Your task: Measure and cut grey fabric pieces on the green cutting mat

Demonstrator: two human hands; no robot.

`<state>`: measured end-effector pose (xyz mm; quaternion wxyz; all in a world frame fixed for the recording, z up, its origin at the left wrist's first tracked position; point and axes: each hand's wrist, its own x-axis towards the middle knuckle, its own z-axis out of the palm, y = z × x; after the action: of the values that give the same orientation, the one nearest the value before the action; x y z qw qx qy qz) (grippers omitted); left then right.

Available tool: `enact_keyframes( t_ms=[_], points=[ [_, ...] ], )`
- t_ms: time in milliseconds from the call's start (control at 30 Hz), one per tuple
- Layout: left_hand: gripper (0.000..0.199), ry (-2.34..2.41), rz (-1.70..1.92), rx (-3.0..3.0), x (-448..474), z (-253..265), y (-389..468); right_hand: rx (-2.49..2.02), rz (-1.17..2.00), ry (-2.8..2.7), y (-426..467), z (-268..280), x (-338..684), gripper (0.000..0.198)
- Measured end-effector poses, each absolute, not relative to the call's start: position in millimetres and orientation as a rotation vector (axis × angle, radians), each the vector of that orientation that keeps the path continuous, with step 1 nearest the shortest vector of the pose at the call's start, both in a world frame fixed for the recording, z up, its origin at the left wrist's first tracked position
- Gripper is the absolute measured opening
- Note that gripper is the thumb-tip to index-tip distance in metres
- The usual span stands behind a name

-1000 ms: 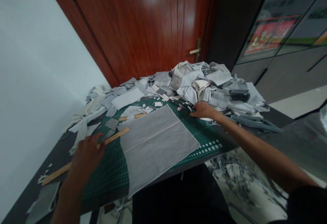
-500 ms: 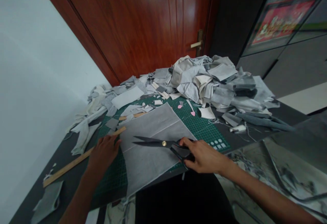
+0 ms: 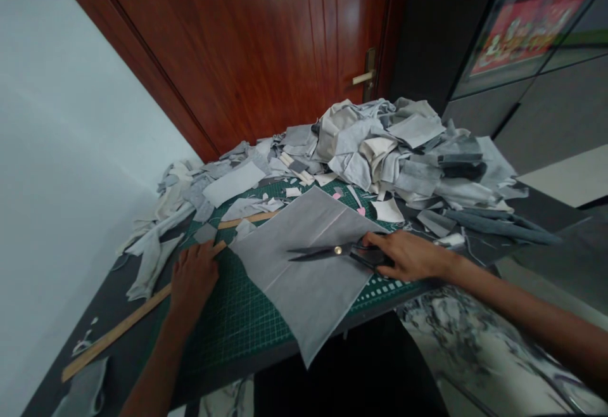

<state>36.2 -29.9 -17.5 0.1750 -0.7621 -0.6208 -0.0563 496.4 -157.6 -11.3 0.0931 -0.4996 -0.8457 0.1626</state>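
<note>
My right hand [image 3: 408, 255] grips the handles of large black scissors [image 3: 337, 250]. Their blades are slightly apart and point left, over a grey cloth piece [image 3: 308, 227] with a pale crease line across it. The cloth sits at an angle on the green cutting mat [image 3: 223, 322], one corner hanging past the table's front edge. To the left, my left hand [image 3: 194, 281] has its fingers curled over a long wooden ruler [image 3: 118, 334], near the ruler's far end. How tightly it holds is partly hidden.
A big heap of grey and cream cloth scraps [image 3: 365, 147] lines the back of the table. Another wooden strip [image 3: 247, 219] lies behind the cloth. A folded grey cloth [image 3: 85, 391] rests at the left front. Behind stands a wooden door [image 3: 237, 43]; a white wall is at left.
The grey cloth has turned, its near corner swinging right and away from my left hand. My right hand and the scissors have moved right and slightly away. My left hand stays at the ruler.
</note>
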Motion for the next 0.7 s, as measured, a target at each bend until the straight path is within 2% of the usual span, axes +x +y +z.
enact_keyframes(
  t_ms=[67, 167, 367, 467, 600, 700],
  points=[
    [0.044, -1.704, -0.256, -2.242, 56, -13, -37, -1.462, 0.597, -2.466, -142, -13, 524, 0.036],
    [0.044, -1.595, -0.368, -2.421, 96, -14, -45, -1.488, 0.601, -2.312, -121, -18, 556, 0.032],
    [0.064, -1.763, -0.193, -2.416, 157, -23, -72, -1.583, 0.486, -1.866, -135, -36, 564, 0.031],
    [0.057, -1.884, -0.119, -2.425, 163, -20, -80, -1.457, 0.751, -1.564, -176, -45, 541, 0.035],
    [0.036, -1.9, 0.064, -2.441, 152, -10, -55, -1.165, 1.276, -1.243, -240, -58, 495, 0.06],
    [0.033, -1.929, 0.016, -2.599, 139, 0, -20, -1.054, 1.503, -1.016, -271, -64, 462, 0.061]
  ],
)
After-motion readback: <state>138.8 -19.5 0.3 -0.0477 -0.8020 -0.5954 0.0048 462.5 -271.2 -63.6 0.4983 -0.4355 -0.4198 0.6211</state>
